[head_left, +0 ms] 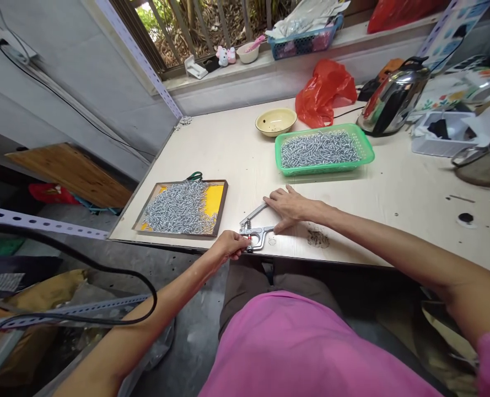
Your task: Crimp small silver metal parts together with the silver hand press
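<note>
In the head view, we see both forearms come in over the bench (236, 154) from the near side, the left reaching up and inward past its front edge, the right stretched in a long slant from the right. The hand tool (263, 234), a metal one with two spread handles, lies at the bench's front edge, right of the shallow tray (223, 207) near the front left corner.

Our left hand (232, 244) is at that edge, thumb and fingertips pinched together at the tool's left end by a small red bit; we cannot tell whether they hold the tool itself or a tiny piece. Our right hand (286, 207) holds the handles in a wide grip, palm down, fingers over the upper one and thumb against the lower.

Small metal pieces (178, 208) heap in the tray. More fill the green basket (327, 167) farther back, toward the bench's back edge, with a cream bowl (275, 125) just beyond its left corner.
</note>
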Available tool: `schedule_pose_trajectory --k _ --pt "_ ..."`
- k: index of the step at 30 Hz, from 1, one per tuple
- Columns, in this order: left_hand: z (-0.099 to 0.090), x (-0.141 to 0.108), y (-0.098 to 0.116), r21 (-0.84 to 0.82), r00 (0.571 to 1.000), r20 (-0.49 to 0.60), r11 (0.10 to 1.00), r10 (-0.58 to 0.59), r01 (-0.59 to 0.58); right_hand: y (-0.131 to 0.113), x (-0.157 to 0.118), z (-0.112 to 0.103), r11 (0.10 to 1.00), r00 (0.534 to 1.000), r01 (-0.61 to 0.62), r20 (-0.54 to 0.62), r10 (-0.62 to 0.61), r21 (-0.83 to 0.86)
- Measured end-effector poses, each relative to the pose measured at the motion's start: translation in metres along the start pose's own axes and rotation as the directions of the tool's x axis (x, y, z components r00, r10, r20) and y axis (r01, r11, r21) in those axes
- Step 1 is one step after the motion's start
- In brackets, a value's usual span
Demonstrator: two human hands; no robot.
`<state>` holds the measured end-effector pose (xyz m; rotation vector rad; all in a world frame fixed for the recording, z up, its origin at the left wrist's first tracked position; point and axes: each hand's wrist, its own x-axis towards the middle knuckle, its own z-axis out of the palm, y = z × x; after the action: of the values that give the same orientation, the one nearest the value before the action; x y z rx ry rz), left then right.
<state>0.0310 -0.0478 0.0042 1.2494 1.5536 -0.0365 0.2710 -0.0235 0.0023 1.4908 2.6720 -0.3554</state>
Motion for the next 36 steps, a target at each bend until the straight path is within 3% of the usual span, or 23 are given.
schedule_pose_trajectory --k 5,8,9,11,13,14,17,21,24,31,34,36 --pt "0.003 -0.006 -0.002 -0.017 0.999 -0.044 1.000 0.012 -0.012 -0.013 -0.015 0.007 0.995 0.998 0.000 -0.069 -0.007 -0.100" --pt "0.007 -0.017 -0.005 0.159 0.990 -0.114 0.985 0.085 -0.067 -0.020 -0.024 0.015 0.991 0.990 0.013 -0.135 -0.031 -0.134" --pt "0.009 -0.021 -0.005 0.274 0.967 -0.188 0.954 0.173 -0.118 -0.021 -0.026 0.019 0.991 0.987 0.009 -0.159 -0.031 -0.137" --pt "0.015 -0.027 -0.003 0.531 0.842 -0.313 0.816 0.439 -0.228 -0.023 -0.026 0.026 0.990 0.979 0.014 -0.201 -0.042 -0.139" --pt "0.021 -0.028 0.004 0.719 0.729 -0.268 0.635 0.630 -0.284 -0.023 -0.025 0.031 0.989 0.972 0.031 -0.226 -0.064 -0.146" --pt "0.023 -0.026 0.009 0.773 0.707 -0.209 0.557 0.676 -0.304 -0.024 -0.024 0.033 0.988 0.970 0.037 -0.232 -0.072 -0.152" --pt "0.026 -0.013 0.025 0.832 0.692 -0.011 0.390 0.722 -0.394 -0.023 -0.024 0.038 0.988 0.970 0.028 -0.234 -0.064 -0.152" --pt "0.029 0.000 0.039 0.834 0.735 0.163 0.306 0.658 -0.459 -0.021 -0.025 0.045 0.994 0.974 0.011 -0.222 -0.035 -0.110" --pt "0.035 0.002 0.042 0.862 0.768 0.149 0.298 0.623 -0.410 -0.020 -0.023 0.049 0.998 0.980 0.010 -0.196 -0.023 -0.066" --pt "0.032 0.004 0.049 0.850 0.762 0.129 0.324 0.635 -0.414 -0.025 -0.019 0.043 0.999 0.992 -0.021 -0.126 0.025 0.029" --pt "0.027 0.009 0.053 0.849 0.767 0.101 0.347 0.633 -0.398 -0.028 -0.017 0.038 0.998 0.988 -0.063 -0.139 0.064 0.012" --pt "0.027 0.013 0.050 0.849 0.746 0.074 0.351 0.662 -0.395 -0.027 -0.016 0.032 0.996 0.983 -0.085 -0.163 0.080 -0.024"
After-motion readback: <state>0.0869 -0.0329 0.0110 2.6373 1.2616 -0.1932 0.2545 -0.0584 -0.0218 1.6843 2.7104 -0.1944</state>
